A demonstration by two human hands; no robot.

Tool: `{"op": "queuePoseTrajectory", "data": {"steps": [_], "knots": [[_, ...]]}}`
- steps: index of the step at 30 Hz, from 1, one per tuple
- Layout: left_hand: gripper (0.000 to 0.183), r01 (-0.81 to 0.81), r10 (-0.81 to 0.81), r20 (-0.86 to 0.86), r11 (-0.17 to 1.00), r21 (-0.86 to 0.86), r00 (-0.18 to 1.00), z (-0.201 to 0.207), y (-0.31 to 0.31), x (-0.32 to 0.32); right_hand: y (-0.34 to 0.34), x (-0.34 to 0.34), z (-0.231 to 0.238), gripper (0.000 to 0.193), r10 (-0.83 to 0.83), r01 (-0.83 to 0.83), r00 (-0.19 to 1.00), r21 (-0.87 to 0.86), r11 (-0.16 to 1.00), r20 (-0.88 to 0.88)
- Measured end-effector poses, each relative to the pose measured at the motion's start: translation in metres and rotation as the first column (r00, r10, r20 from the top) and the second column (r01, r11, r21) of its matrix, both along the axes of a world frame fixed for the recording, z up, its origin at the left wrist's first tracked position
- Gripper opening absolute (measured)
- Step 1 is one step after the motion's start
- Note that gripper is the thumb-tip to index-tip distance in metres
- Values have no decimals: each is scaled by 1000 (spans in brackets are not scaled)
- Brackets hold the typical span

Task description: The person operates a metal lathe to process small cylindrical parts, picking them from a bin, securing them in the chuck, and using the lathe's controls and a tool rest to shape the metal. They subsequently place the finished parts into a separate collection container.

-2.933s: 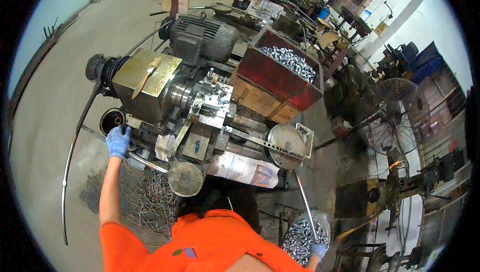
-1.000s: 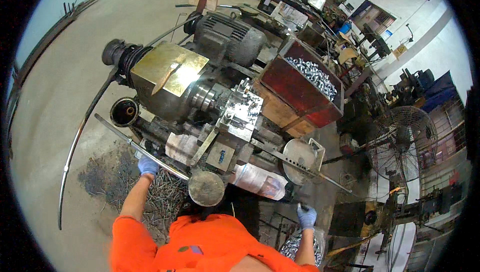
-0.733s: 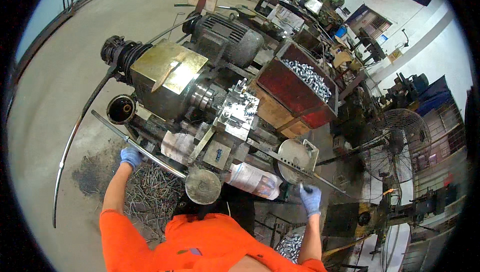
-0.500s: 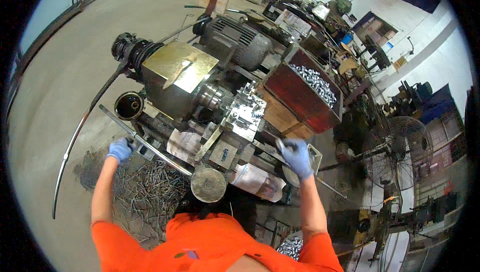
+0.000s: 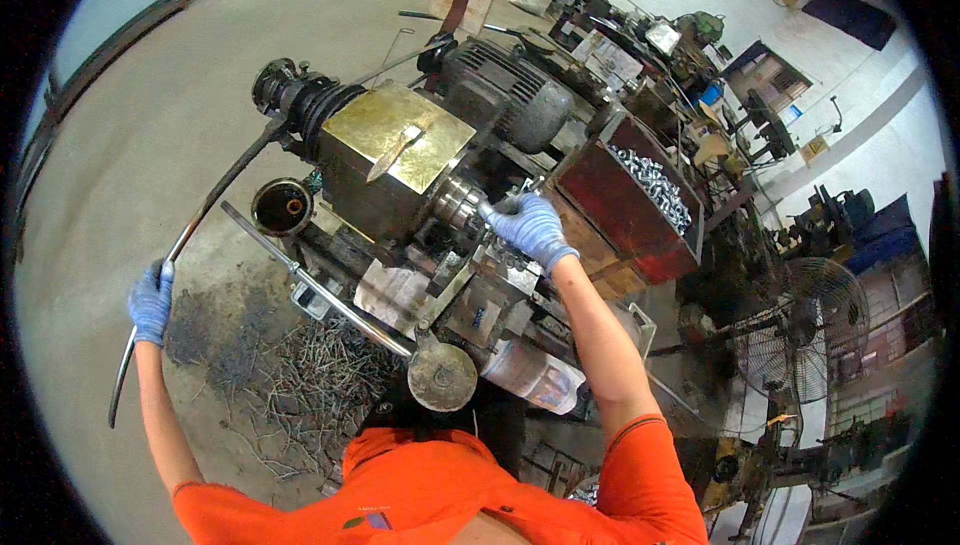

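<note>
Left hand (image 5: 151,302) now grips the long lever (image 5: 190,232) at frame left; right hand (image 5: 530,229) has reached the chuck (image 5: 455,201) at centre, fingers apparently pinching a small metal piece (image 5: 487,210) — so handling centres there.

Orange shirt (image 5: 430,470), small chest print (image 5: 378,521), blue gloves (image 5: 150,305).

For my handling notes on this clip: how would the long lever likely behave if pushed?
The lever looks stiff, its shiny stretch apparently bare metal. It would probably swing, not come free, as its upper end appears joined to the machine. The gloved left hand might slip on its smooth surface.
</note>
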State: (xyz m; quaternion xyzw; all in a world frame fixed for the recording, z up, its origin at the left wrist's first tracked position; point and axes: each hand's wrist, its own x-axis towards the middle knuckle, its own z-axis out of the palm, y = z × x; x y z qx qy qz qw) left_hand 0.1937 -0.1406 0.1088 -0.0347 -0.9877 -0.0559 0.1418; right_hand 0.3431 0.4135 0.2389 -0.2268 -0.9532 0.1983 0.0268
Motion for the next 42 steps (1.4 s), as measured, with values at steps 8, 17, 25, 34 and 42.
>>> {"op": "queuePoseTrajectory", "data": {"steps": [8,17,25,34,42], "knots": [[31,-48,46,-55,998,-50,997,-17,-5,-33,-1,5,-2,36,18,-19,1000,-274,961,-8],[37,-142,134,119,988,61,984,7,72,55,-8,-8,-25,58,274,-311,949,303,901,158],[39,-157,144,249,987,31,958,25,103,89,-14,-16,-35,60,309,-341,940,385,858,143],[35,352,-370,-140,926,-135,919,45,134,71,-14,-10,-25,54,237,-246,969,400,883,72],[27,678,-588,-346,680,278,731,106,212,81,72,80,82,35,114,74,918,448,891,-379]]}}
